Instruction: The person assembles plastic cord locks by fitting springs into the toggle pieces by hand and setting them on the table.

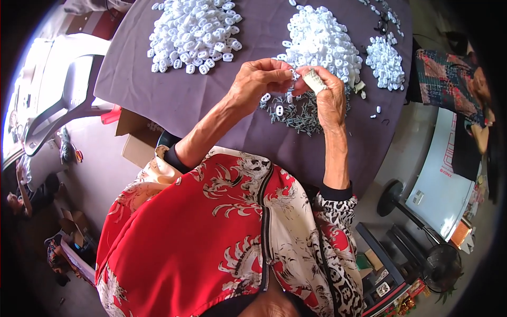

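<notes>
Above the near part of the cloth-covered table, my two hands meet fingertip to fingertip. My left hand (262, 80) is closed in a pinch on a small white plastic piece (294, 75). Against it, my right hand (330, 100) has its fingers pressed together; anything in them is too small to make out. A pale wrap (315, 81) covers one of its digits. Beneath the hands lies a spread of small dark grey, screw-like pins (302, 120). A white oval piece with two holes (280, 110) rests at its left side. Just beyond the hands rises a heap of similar white pieces (317, 39).
Another heap of white pieces (195, 34) sits at the far left of the table (158, 92). A smaller white pile (385, 62) lies near the right edge. A cardboard box (138, 148) and a pale plastic chair (66, 87) stand at left, a black fan (442, 267) at lower right.
</notes>
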Demonstrator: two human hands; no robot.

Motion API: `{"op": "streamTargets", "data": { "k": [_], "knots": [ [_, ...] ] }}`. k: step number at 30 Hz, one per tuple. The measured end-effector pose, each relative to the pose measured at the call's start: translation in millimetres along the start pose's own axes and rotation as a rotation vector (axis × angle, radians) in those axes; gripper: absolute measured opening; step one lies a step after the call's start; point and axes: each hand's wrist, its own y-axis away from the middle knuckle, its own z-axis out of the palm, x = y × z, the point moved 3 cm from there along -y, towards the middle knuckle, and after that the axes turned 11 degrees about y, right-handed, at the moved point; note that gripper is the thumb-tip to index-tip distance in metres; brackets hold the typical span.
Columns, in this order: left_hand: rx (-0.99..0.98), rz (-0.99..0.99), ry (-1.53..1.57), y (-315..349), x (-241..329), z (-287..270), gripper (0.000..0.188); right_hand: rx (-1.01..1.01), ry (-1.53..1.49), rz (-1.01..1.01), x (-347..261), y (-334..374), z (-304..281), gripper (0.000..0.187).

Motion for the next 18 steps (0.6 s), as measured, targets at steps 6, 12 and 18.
{"op": "streamTargets", "data": {
  "k": [6,12,18],
  "knots": [
    [0.023,-0.053,0.085,2,-2,7,0.011,0.045,0.118,0.014,-10,9,-5,0.014],
    [-0.016,-0.102,0.118,0,-4,8,0.011,0.026,0.341,-0.328,-16,5,-8,0.014],
    [-0.026,-0.136,0.078,3,-2,7,0.007,0.018,0.441,-0.413,-21,8,-4,0.013]
  ]
}}
